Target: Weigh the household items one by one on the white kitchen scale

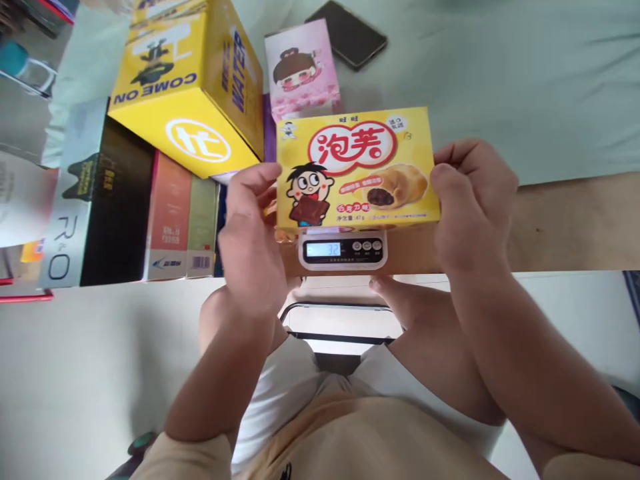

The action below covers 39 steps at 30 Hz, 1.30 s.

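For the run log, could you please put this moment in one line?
left hand: grips snack box left end | right hand: grips right end | box: over kitchen scale, contact unclear | behind: yellow carton, phone

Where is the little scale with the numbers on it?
In the head view, the scale sits at the centre, right under the yellow snack box held between the left hand and right hand.

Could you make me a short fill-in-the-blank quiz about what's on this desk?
1. Both hands, left hand and right hand, hold a flat ____ snack box with a cartoon boy.
2. Just below the box sits a small digital ____ with a lit display.
3. The dark phone lies ____ on the pale cloth.

Missing words: yellow; scale; flat
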### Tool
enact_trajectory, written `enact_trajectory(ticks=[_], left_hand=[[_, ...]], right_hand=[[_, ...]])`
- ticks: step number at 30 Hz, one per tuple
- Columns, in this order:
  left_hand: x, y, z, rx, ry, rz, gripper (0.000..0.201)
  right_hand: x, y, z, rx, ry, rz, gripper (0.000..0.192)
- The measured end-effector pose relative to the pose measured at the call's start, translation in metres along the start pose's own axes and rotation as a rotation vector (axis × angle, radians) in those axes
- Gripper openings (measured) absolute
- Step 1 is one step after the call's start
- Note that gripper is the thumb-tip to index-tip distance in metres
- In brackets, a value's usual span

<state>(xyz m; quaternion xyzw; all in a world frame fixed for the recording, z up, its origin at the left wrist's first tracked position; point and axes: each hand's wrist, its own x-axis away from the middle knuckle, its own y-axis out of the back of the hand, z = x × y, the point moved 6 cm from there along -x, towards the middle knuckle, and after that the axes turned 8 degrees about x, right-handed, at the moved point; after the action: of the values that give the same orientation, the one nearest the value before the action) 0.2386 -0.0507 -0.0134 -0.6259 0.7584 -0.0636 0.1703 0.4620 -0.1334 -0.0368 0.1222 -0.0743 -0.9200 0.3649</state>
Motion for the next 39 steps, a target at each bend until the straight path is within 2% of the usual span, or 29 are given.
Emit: enact_trajectory(ticks=[1, 3, 5, 8, 11, 15, 21, 26, 33, 39], left_hand=[[-0.002, 0.005, 0.009, 0.011, 0.045, 0.015, 0.043], [-0.005, 0.016, 0.02, 0.016, 0.027, 0.03, 0.042], [-0.005, 0.024, 0.02, -0.079, -0.132, 0.052, 0.043], [0.001, 0.032, 0.008, -0.253, -0.443, 0.063, 0.037], [0.005, 0.035, 0.004, -0.31, -0.547, 0.066, 0.03], [0.004, 0.033, 0.004, -0.291, -0.554, 0.032, 0.025], [0.002, 0.035, 0.005, -0.234, -0.584, -0.008, 0.029], [-0.001, 0.036, 0.008, -0.266, -0.454, 0.01, 0.028], [-0.001, 0.035, 0.012, -0.253, -0.414, 0.042, 0.029], [0.001, 0.044, 0.019, -0.253, -0.31, -0.023, 0.033]], right_hand=[[0.0, -0.002, -0.008, 0.025, -0.026, 0.012, 0.007], [-0.002, -0.006, -0.021, 0.036, -0.064, 0.037, 0.01], [-0.008, -0.005, -0.027, 0.017, -0.047, 0.019, 0.012], [-0.017, 0.002, -0.024, -0.042, 0.016, -0.117, 0.013], [-0.022, 0.006, -0.021, -0.116, 0.014, -0.221, 0.018], [-0.023, 0.005, -0.021, -0.152, 0.014, -0.262, 0.021], [-0.021, 0.003, -0.03, -0.143, 0.018, -0.207, 0.016], [-0.023, 0.002, -0.035, -0.141, 0.028, -0.194, 0.015], [-0.017, -0.004, -0.03, -0.146, 0.021, -0.226, 0.018], [-0.016, -0.007, -0.027, -0.182, 0.047, -0.223, 0.019]])
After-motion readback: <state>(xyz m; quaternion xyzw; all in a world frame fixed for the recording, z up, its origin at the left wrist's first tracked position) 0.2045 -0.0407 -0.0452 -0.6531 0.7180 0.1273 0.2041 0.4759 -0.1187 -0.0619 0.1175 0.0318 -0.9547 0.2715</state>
